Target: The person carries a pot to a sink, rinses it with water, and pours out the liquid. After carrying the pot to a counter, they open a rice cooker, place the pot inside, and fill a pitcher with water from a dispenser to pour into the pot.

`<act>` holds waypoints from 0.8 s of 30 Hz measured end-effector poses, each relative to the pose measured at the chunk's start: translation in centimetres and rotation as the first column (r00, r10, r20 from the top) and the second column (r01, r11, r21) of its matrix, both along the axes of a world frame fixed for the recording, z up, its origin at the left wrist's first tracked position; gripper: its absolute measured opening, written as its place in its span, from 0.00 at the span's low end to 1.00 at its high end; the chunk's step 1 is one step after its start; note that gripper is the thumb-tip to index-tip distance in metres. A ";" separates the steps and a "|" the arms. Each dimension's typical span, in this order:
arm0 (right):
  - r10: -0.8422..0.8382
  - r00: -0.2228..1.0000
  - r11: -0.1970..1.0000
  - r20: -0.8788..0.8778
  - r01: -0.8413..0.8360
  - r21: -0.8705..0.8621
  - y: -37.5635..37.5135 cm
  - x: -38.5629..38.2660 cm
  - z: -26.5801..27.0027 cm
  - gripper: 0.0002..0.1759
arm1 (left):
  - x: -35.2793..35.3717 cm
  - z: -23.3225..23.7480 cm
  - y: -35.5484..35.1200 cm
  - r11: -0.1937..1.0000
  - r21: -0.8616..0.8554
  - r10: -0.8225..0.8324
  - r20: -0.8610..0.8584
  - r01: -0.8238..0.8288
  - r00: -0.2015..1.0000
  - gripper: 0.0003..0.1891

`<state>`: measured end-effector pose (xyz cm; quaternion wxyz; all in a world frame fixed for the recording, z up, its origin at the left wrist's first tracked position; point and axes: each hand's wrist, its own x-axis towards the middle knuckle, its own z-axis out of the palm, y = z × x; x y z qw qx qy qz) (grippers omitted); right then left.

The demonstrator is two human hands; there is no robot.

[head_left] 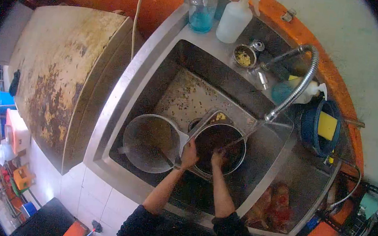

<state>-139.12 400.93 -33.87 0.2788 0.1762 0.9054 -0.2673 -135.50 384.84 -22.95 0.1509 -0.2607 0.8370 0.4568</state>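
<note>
A round metal pot (pixel 205 138) with a dark inside stands in the steel sink (pixel 192 86). My left hand (pixel 189 155) is closed at the pot's left rim, beside the white bucket-like container (pixel 139 136). My right hand (pixel 218 158) reaches over the near part of the pot, its fingers bent inside; what they hold, if anything, I cannot tell. A thin pale streak runs from the tap's spray head (pixel 269 117) down toward this hand. The white container holds cloudy liquid, and a dark handle-like piece lies across it.
Food scraps lie on the sink floor. A hose tap (pixel 313 68) arches over the right side. Behind the sink stand a blue-liquid pump bottle (pixel 202 17), a white spray bottle (pixel 235 20) and a strainer cup (pixel 245 56). A blue basin (pixel 310 132) holds a yellow sponge (pixel 327 126).
</note>
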 end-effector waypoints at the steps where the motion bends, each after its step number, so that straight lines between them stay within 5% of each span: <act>1: -0.081 0.997 0.991 0.015 0.082 -0.109 -1.1 0.3 0.2 0.42 | 0.3 -1.4 0.2 1.000 -0.013 0.002 -0.040 -0.003 0.999 0.39; 5: -0.358 0.919 0.782 0.164 0.391 -0.486 -4.8 1.7 0.8 0.47 | 1.1 -3.5 0.7 0.994 -0.100 -0.056 -0.050 0.050 0.997 0.38; 7: -0.391 0.894 0.750 0.217 0.446 -0.489 -6.5 1.4 0.3 0.47 | 1.5 -4.0 0.9 0.989 -0.146 -0.036 -0.215 0.005 0.976 0.38; 9: -0.422 0.865 0.712 0.271 0.501 -0.492 -7.5 0.3 0.0 0.48 | 1.2 -3.2 0.7 0.987 -0.159 -0.058 -0.177 0.029 0.983 0.38; 12: -0.055 0.955 0.984 -0.293 0.001 -0.180 -7.1 -2.6 1.0 0.38 | 0.3 -1.4 0.0 0.994 -0.099 -0.061 -0.105 0.051 0.993 0.39; 15: 0.484 0.660 0.873 -0.575 -0.320 0.369 -6.1 -5.3 3.1 0.29 | 0.5 -0.8 -0.1 0.997 -0.053 -0.067 -0.088 0.063 0.994 0.38; 16: 0.483 0.662 0.873 -0.573 -0.318 0.369 -5.5 -6.0 4.0 0.29 | 0.7 -0.8 0.0 0.995 -0.068 -0.086 -0.107 0.079 0.991 0.38; 18: 0.755 0.626 0.616 -0.195 -0.575 0.539 -3.5 -7.2 5.8 0.24 | 1.2 -1.7 0.2 0.987 -0.123 -0.114 -0.117 0.099 0.987 0.38; 19: 0.757 0.625 0.613 -0.192 -0.576 0.541 -2.5 -7.5 5.8 0.24 | 1.3 -2.0 0.3 0.977 -0.182 -0.139 -0.128 0.115 0.982 0.37; 21: 0.478 0.840 0.878 -0.257 -0.460 0.132 -0.9 -7.5 5.4 0.21 | 0.7 -1.4 0.0 0.989 -0.117 -0.101 -0.108 0.088 0.989 0.38; 22: 0.479 0.839 0.878 -0.258 -0.460 0.131 -0.5 -7.8 5.8 0.21 | 0.7 -1.8 -0.1 0.997 -0.055 -0.066 -0.089 0.062 0.994 0.39; 24: 0.440 0.866 0.867 0.237 -0.479 0.138 0.1 -8.1 6.8 0.20 | 1.2 -2.2 0.3 0.987 -0.129 -0.105 -0.084 0.094 0.991 0.39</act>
